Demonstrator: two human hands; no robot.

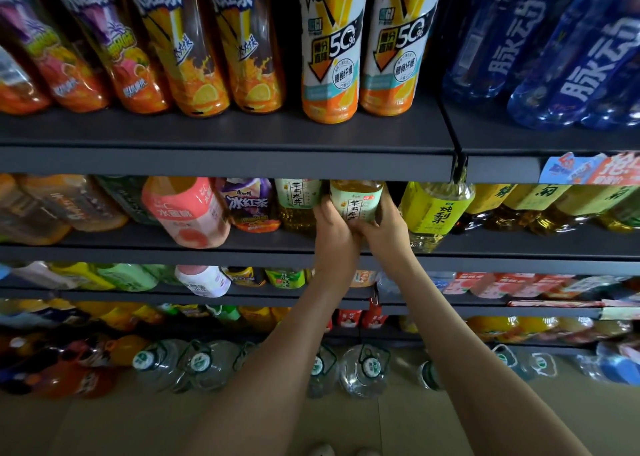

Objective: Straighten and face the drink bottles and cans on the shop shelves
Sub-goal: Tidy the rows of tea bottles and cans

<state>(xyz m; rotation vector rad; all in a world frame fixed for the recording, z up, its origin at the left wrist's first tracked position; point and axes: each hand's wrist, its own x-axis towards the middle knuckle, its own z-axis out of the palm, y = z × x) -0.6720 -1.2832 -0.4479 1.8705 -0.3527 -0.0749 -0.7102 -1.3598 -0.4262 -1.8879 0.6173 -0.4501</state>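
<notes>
Your top shelf (225,136) carries iced tea bottles (204,39), then blue bottles (571,57). Shelf below (173,251): pink bottle (187,213), green tea bottle (356,201) (base hidden), yellow bottle (433,209). Floor (104,424): clear water jugs (363,369).

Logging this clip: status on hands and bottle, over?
Left hand and right hand both grip the green tea bottle. Label facing out. Yellow bottle close beside it.

Showing clear glossy plastic on the tea bottle (356,201) (its label wrap smooth, slightly shiny); showing matt dark-grey painted metal along the shelf edge (225,164).
</notes>
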